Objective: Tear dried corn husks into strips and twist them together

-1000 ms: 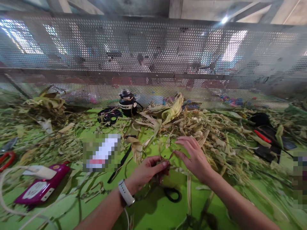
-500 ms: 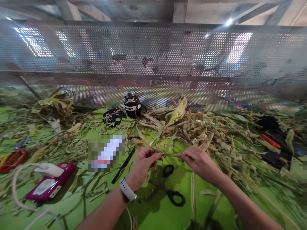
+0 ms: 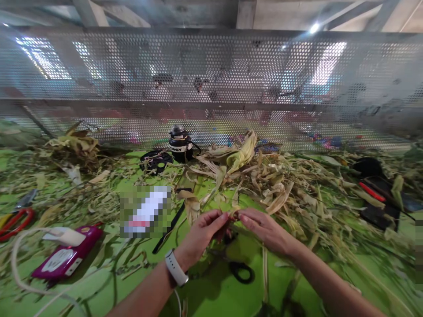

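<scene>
Plant strip [image 3: 235, 209] pinched in L hand [image 3: 211, 226] + R hand [image 3: 257, 222] grip (black scissors [image 3: 242, 271] below)

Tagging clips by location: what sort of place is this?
Probably a workshop or craft workroom: a green work surface strewn with dried leaves, black-handled scissors beneath the hands, and a perforated metal screen behind.

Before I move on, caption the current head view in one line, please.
Left hand and right hand meet above black-handled scissors on a green tabletop.
</scene>
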The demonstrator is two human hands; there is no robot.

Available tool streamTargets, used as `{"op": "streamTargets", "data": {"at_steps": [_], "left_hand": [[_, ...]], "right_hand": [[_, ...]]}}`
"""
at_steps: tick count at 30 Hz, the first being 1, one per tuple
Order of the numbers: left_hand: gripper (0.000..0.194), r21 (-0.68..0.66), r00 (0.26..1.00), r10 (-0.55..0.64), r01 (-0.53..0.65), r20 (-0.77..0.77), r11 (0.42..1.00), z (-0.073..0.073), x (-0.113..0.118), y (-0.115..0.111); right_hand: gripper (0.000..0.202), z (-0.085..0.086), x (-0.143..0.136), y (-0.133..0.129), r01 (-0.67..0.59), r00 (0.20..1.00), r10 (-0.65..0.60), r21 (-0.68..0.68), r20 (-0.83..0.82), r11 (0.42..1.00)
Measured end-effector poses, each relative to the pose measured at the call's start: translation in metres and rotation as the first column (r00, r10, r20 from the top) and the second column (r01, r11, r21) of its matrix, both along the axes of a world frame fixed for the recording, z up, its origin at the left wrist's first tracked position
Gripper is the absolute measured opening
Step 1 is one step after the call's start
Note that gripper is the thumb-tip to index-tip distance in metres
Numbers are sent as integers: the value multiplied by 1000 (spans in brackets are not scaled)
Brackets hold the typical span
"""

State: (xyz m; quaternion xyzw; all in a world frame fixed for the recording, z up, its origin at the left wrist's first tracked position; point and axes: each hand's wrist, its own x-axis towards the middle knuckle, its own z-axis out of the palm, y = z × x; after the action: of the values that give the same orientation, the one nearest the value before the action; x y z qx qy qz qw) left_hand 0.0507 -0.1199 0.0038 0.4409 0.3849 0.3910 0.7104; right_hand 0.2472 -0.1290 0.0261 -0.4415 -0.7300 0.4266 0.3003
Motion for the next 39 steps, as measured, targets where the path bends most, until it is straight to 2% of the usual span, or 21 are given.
{"op": "streamTargets", "data": {"at_steps": [4, 8, 11, 13, 15, 18, 19, 21, 22, 23, 24, 25, 27, 30, 32, 33, 36, 39], "left_hand": [[28, 27, 998, -47, 48, -45, 998, 0, 4, -4], [34, 40, 996, -34, 38, -80, 998, -2, 7, -5], [38, 23, 992, -70, 73, -108, 997, -2, 7, -5], [40, 7, 987, -111, 113, -118, 994, -1, 7, -5], [39, -3, 983, -137, 138, -123, 990, -1, 7, -6], [35, -38, 995, -85, 83, -56, 996, -2, 8, -7], [33, -59, 999, -52, 52, -6, 997, -2, 8, -7], [29, -104, 995, 18, -7, 99, 995, -3, 8, -6], [29, -116, 989, 51, -35, 136, 993, -3, 8, -6], [30, -117, 984, 84, -66, 157, 991, -3, 8, -5], [31, -107, 979, 115, -98, 168, 989, -4, 8, -5], [30, -94, 975, 138, -123, 175, 988, -4, 9, -5], [26, -87, 966, 163, -148, 199, 985, -6, 10, -5], [22, -136, 950, 172, -141, 260, 981, -10, 13, -6], [19, -169, 936, 190, -144, 298, 975, -12, 15, -7], [18, -184, 926, 208, -155, 316, 971, -13, 15, -6], [16, -210, 893, 279, -216, 352, 954, -13, 15, -4], [14, -223, 885, 294, -224, 362, 949, -12, 13, -3]], "right_hand": [[35, -15, -14, -1, 133, 959, -161, -131, -234, 982], [30, -22, -22, -5, 284, 894, -321, -160, -313, 946], [24, -24, -25, -7, 415, 823, -413, -85, -389, 906], [21, -25, -26, -7, 458, 804, -433, -40, -408, 888], [20, -24, -24, -5, 469, 811, -434, -8, -394, 883], [21, -17, -17, -1, 464, 849, -430, 46, -307, 884], [19, -13, -13, 0, 491, 849, -449, 105, -278, 865], [16, -4, -8, -2, 565, 823, -506, 287, -257, 774], [13, -1, -7, -4, 576, 817, -515, 375, -258, 726], [11, 1, -8, -7, 553, 832, -499, 439, -242, 708], [14, 1, -11, -11, 490, 868, -459, 466, -189, 736], [18, 0, -15, -15, 400, 911, -398, 456, -105, 795], [18, -8, -25, -22, 217, 961, -263, 360, 83, 907], [14, -20, -40, -26, 85, 979, -114, 171, 167, 982], [19, -23, -42, -24, 91, 990, -100, 87, 99, 992], [22, -23, -41, -23, 132, 989, -136, 75, 64, 988], [25, -20, -33, -17, 321, 942, -330, 129, 59, 938], [33, -21, -25, -13, 339, 915, -372, 206, 157, 918]]}}
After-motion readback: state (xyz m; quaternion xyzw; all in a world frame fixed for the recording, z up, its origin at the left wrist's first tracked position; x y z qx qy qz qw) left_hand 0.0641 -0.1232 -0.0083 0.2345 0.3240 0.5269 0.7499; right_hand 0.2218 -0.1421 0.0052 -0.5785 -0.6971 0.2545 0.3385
